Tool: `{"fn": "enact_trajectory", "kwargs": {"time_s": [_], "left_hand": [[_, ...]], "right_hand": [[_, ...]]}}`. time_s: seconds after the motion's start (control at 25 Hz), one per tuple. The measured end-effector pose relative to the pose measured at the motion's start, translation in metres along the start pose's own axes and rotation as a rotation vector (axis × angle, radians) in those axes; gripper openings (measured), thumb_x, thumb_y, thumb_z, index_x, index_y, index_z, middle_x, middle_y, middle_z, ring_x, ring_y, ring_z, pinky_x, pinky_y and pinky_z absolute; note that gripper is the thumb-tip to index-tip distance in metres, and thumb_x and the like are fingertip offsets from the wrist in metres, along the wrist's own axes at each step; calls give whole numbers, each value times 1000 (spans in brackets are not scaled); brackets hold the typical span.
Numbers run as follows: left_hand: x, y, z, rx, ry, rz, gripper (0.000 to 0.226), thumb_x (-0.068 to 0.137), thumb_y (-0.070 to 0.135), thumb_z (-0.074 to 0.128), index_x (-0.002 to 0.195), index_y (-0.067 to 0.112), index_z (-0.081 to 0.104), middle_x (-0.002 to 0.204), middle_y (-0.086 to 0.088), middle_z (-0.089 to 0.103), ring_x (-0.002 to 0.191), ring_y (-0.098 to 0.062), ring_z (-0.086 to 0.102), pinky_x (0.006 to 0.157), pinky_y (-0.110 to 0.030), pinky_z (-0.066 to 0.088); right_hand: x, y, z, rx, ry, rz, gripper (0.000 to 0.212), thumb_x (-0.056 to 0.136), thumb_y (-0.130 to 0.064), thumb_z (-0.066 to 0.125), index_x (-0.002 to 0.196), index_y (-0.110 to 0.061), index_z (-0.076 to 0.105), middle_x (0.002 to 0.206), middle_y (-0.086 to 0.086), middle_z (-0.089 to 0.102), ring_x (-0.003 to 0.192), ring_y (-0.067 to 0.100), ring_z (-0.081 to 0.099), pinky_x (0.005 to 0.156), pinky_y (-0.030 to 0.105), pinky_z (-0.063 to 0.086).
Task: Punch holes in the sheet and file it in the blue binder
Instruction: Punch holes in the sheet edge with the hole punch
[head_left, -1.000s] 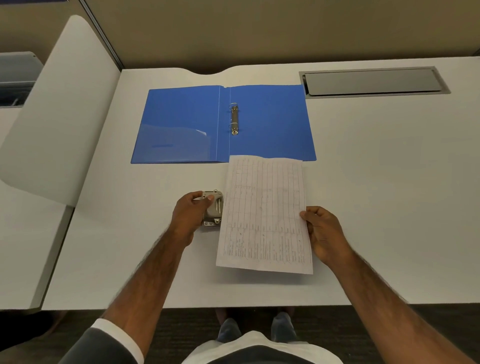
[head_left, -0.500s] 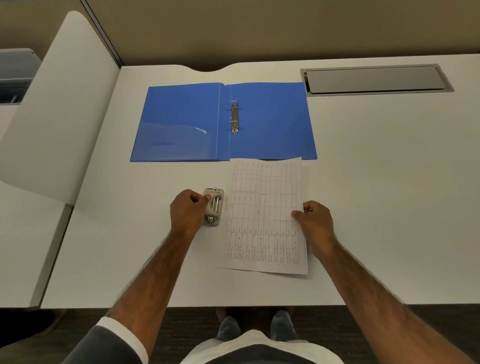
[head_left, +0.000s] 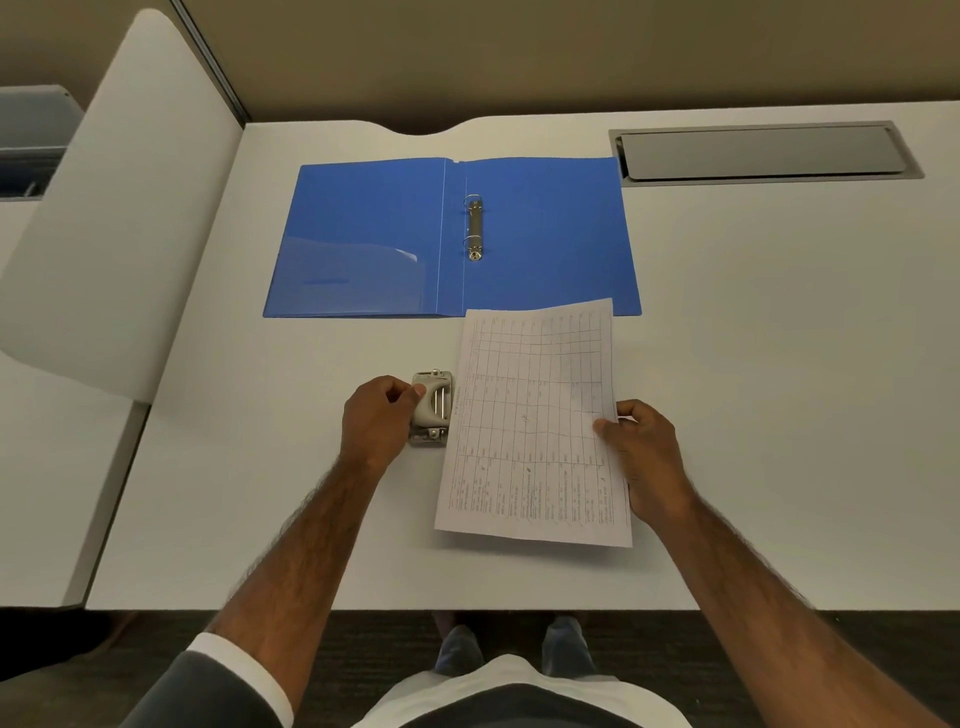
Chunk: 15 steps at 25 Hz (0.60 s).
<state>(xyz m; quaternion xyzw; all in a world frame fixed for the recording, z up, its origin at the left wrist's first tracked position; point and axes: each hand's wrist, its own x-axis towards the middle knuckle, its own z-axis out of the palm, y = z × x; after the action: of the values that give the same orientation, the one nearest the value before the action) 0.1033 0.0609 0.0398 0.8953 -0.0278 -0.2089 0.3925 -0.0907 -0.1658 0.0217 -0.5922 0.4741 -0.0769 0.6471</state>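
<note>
- White worktop, with a grey cable hatch recessed at far right and a pale partition panel at left.
- The blue binder lies open at the far side.
- The sheet has its left margin at the hole punch and its far corner overlapping the binder.
- The left hand has its fingers curled over the punch.
- The right hand pinches the sheet's right edge.

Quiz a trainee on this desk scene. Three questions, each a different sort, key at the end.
1. True or false: the blue binder lies open on the desk.
2. Fill in: the right hand holds the sheet by its ___ edge.
3. The left hand grips: A) the sheet, B) the hole punch, C) the blue binder.

Key: 1 true; 2 right; 3 B.
</note>
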Motion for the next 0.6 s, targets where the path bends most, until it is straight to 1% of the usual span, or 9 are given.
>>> {"fn": "enact_trajectory", "kwargs": {"time_s": [0.12, 0.2, 0.32, 0.44, 0.6], "left_hand": [[1, -1, 0, -2, -5, 1, 24, 95, 33, 62, 94, 9, 67, 91, -8, 71, 82, -24, 69, 80, -45, 60], [1, -1, -1, -2, -8, -2, 22, 94, 33, 62, 93, 12, 67, 88, -4, 70, 80, -22, 69, 80, -45, 60], [1, 0, -2, -25, -14, -11, 21, 94, 33, 63, 92, 12, 67, 86, -4, 70, 79, -24, 70, 79, -46, 61], [1, 0, -2, -48, -20, -23, 22, 93, 32, 64, 92, 11, 67, 86, -5, 71, 80, -25, 70, 78, -48, 61], [2, 0, -2, -64, -29, -35, 21, 93, 32, 65, 92, 11, 68, 85, -4, 70, 82, -25, 70, 80, -48, 60]], "right_hand": [[2, 1, 4, -81, 10, -21, 9, 92, -19, 62, 101, -18, 63, 103, 1, 74, 83, 23, 74, 76, 46, 62], [3, 1, 6, -125, 21, -45, 8, 92, -19, 62, 100, -17, 63, 103, 1, 73, 84, 22, 74, 78, 45, 61], [4, 1, 7, -180, 30, -81, 4, 93, -20, 61, 97, -19, 62, 101, 0, 73, 84, 22, 73, 78, 43, 61], [5, 1, 7, -200, 36, -100, 1, 93, -20, 61, 95, -21, 61, 100, 0, 73, 83, 22, 73, 78, 43, 61], [7, 2, 2, -202, 48, -97, 3, 93, -21, 61, 96, -19, 62, 100, 1, 73, 83, 22, 73, 78, 44, 61]]}}
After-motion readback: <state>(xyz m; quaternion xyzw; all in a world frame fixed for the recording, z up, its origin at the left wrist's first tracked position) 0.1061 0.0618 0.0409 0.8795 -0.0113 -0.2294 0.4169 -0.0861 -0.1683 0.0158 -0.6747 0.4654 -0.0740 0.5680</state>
